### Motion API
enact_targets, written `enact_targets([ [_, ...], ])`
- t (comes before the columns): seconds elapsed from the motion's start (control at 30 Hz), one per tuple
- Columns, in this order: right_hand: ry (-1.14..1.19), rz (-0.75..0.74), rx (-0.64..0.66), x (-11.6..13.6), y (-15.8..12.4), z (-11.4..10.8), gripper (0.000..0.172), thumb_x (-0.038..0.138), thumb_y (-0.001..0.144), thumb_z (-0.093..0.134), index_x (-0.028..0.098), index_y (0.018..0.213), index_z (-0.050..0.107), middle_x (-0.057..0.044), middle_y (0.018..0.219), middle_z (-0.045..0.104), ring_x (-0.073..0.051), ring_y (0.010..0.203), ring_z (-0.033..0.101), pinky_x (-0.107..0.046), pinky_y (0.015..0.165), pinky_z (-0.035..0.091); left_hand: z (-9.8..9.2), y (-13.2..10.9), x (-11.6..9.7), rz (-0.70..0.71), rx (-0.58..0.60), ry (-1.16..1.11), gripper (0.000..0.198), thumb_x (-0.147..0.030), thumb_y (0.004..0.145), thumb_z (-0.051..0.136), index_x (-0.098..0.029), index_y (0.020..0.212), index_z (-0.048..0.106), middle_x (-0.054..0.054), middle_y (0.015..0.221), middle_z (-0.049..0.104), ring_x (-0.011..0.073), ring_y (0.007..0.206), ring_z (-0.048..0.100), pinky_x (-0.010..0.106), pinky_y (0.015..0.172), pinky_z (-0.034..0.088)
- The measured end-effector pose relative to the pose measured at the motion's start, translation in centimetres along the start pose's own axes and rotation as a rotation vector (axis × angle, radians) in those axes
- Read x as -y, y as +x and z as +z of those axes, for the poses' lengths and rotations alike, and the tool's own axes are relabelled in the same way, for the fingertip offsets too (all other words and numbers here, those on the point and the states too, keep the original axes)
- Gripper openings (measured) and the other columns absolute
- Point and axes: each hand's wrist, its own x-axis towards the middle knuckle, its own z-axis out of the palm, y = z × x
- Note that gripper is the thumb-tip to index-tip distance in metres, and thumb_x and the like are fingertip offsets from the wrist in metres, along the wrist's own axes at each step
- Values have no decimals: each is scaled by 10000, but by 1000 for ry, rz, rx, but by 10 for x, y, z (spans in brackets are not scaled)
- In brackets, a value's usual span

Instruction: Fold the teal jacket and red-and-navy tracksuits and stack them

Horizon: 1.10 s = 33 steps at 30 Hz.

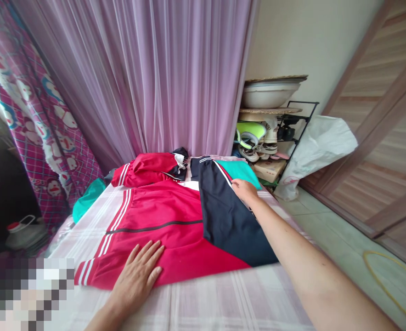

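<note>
A checked bedsheet fills the lower frame, with a red-and-navy track jacket spread flat on it at centre. The left hand lies open on the red front; the right hand, half curled at the edge of the navy panel beside a teal cloth, may or may not be gripping, I cannot tell

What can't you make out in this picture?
All in the head view:
Bottom left corner: a pixelated patch hides what lies there.
Teal cloth: mostly covered by the red jacket.
Shoes on the rack: too bunched to count.
White bag: its print too small to read.
</note>
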Motion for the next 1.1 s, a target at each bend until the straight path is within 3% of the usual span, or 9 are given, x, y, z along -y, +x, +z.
enact_targets([
  [0.13, 5, 49, 40, 9, 48, 19, 413, 362, 874, 553, 243, 1249, 678, -80, 1191, 728, -235, 1022, 680, -307, 805, 504, -7, 1, -2, 3, 37, -16, 636, -460, 970, 474, -357, 1557, 253, 0, 1492, 520, 194, 1373, 485, 389, 1207, 270],
  [0.27, 14, 130, 24, 1, 79, 36, 370, 429, 797, 642, 217, 1078, 754, -114, 1061, 753, -251, 902, 696, -331, 746, 509, -15, 3, -6, -31, 112, -88, 646, -461, 965, 477, -369, 1559, 241, 9, 1506, 499, 219, 1388, 470, 420, 1210, 280],
  [0.4, 196, 73, 28, 1, 97, 39, 223, 316, 751, 667, 178, 885, 781, -87, 864, 758, -226, 769, 673, -328, 715, 497, -19, 6, -11, -86, 180, -168, 606, -463, 974, 464, -352, 1547, 300, 18, 1517, 489, 233, 1420, 426, 466, 1235, 215],
  [0.5, 382, 13, 7, 31, 94, 29, 263, 266, 801, 593, 120, 946, 755, -80, 841, 745, -198, 744, 655, -306, 709, 493, -19, 8, -13, -128, 227, -231, 569, -468, 982, 449, -338, 1529, 355, 20, 1526, 482, 238, 1441, 391, 496, 1242, 181],
  [0.63, 388, -471, 60, 100, 44, 12, 204, 227, 835, 547, 150, 904, 722, -37, 921, 735, -167, 833, 641, -269, 794, 482, -18, 5, -13, -197, 185, -349, 519, -447, 1001, 402, -308, 1501, 418, 37, 1531, 478, 240, 1440, 392, 517, 1229, 223],
  [0.77, 196, -843, 91, 137, -60, 19, 188, 195, 880, 524, 197, 872, 711, -52, 1050, 722, -187, 980, 644, -281, 869, 474, -16, 1, -3, -380, -30, -545, 498, -392, 1015, 342, -273, 1490, 432, 79, 1529, 478, 220, 1413, 433, 442, 1175, 367],
  [0.93, 109, -971, 182, 110, -177, 48, 270, 195, 930, 496, 262, 1063, 721, -46, 1328, 653, -191, 1137, 627, -325, 922, 483, -18, 23, 18, -590, -158, -662, 610, -466, 955, 456, -261, 1517, 338, 118, 1509, 477, 257, 1379, 474, 431, 1071, 483],
  [1.0, 98, -977, 177, 90, -195, 50, 318, 182, 924, 489, 260, 1138, 711, -59, 1333, 655, -206, 1178, 610, -371, 975, 465, -19, 41, 19, -576, -141, -624, 683, -504, 906, 534, -243, 1508, 341, 148, 1533, 425, 289, 1394, 450, 447, 1057, 489],
  [1.1, 58, -873, 81, 54, -194, 40, 460, 104, 859, 466, 266, 1231, 683, -65, 1365, 634, -229, 1268, 549, -435, 1066, 404, -19, 73, 7, -491, -90, -527, 732, -523, 838, 630, -238, 1469, 392, 168, 1526, 401, 321, 1385, 451, 468, 1054, 481],
])
